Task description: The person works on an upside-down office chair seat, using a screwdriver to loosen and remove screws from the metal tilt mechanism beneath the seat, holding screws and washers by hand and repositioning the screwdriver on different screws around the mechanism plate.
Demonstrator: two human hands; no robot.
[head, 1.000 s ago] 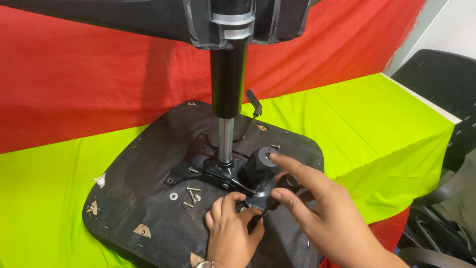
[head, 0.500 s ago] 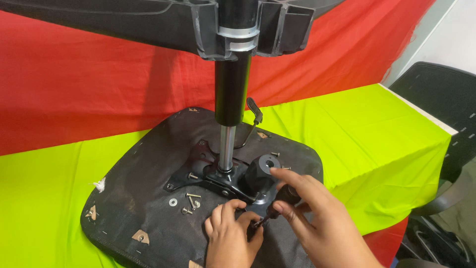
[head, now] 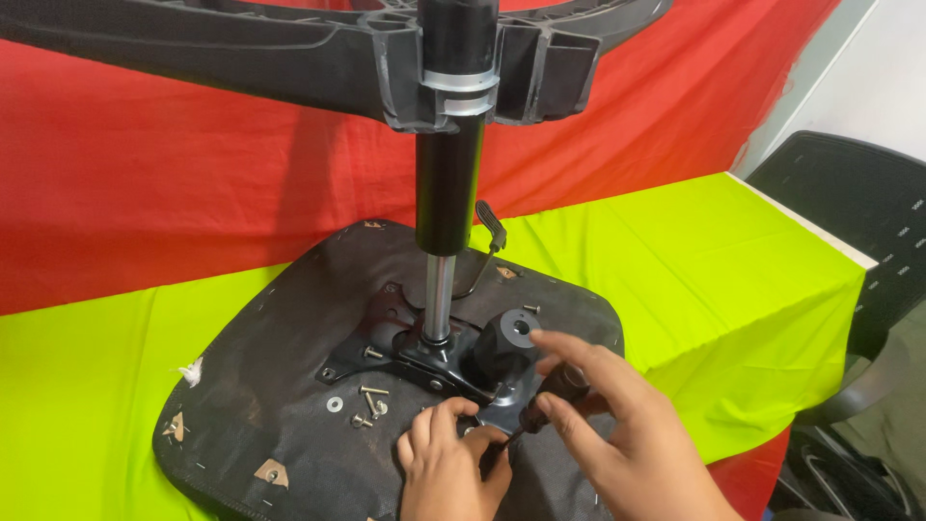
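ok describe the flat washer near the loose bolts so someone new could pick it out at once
Start at the upturned black chair seat on the lime-green table. Left of its black metal mounting plate lies a small cluster of silver bolts. The washer sits just left of them: a flat silver ring with a hole, not a threaded shaft.

Lime-green cloth over the surface (head: 675,280), plain and patternless. Red fabric backdrop (head: 193,174), plain as well. Black upturned fabric seat pad (head: 280,405), flecked with small tan scraps (a white tuft at one edge). Black metal mounting plate (head: 405,349); silver screws and washers (head: 365,403). Glossy black gas-lift cylinder (head: 449,193) above a chrome piston rod (head: 439,299). Black plastic round knob (head: 506,347).
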